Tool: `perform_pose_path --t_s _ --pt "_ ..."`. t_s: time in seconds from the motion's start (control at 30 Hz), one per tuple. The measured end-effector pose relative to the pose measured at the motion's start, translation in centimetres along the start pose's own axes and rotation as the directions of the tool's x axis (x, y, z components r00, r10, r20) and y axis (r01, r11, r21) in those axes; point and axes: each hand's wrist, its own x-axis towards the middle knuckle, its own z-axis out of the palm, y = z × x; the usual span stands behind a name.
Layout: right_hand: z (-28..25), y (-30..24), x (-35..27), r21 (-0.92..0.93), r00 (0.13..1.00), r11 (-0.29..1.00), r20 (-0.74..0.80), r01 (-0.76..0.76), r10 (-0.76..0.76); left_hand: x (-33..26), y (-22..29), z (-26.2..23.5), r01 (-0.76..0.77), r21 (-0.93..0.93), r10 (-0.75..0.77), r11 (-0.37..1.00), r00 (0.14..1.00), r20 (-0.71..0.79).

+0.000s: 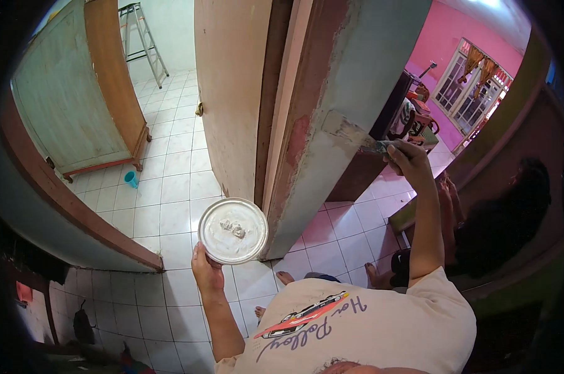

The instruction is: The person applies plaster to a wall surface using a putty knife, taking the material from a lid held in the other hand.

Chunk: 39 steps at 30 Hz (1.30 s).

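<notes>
Grey-green post [332,124] at centre, patched red; silver lid [233,230] smeared white; pink wall [447,31] upper right; white floor tiles [170,187]; turquoise cup [131,179] at left.

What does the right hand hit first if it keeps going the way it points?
The right hand points left with a metal putty knife; the blade already seems to touch the grey-green, paint-worn door frame post, so that comes first, though depth is unclear.
</notes>
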Motion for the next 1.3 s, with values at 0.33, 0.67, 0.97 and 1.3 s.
perform_pose_path --t_s 0.33,0.67,0.97,1.3 --pt "0.2 0.0 -0.8 -0.021 0.999 0.999 -0.024 -0.035 0.035 0.0 0.2 0.5 0.003 -0.005 -0.004 1.0 0.999 -0.045" --pt "2.4 -0.3 -0.7 0.016 1.0 1.0 0.012 -0.014 0.014 0.0 0.2 0.0 0.008 0.003 -0.008 1.0 1.0 0.01" --pt "3.1 -0.4 -0.3 0.051 0.998 0.998 0.062 0.027 -0.03 0.1 0.0 -0.7 0.008 0.003 -0.008 1.0 1.0 -0.003" --pt "2.4 -1.3 0.2 0.054 0.999 0.998 -0.049 -0.015 0.018 -0.1 0.3 -0.5 0.025 0.026 -0.025 0.999 1.0 -0.006"
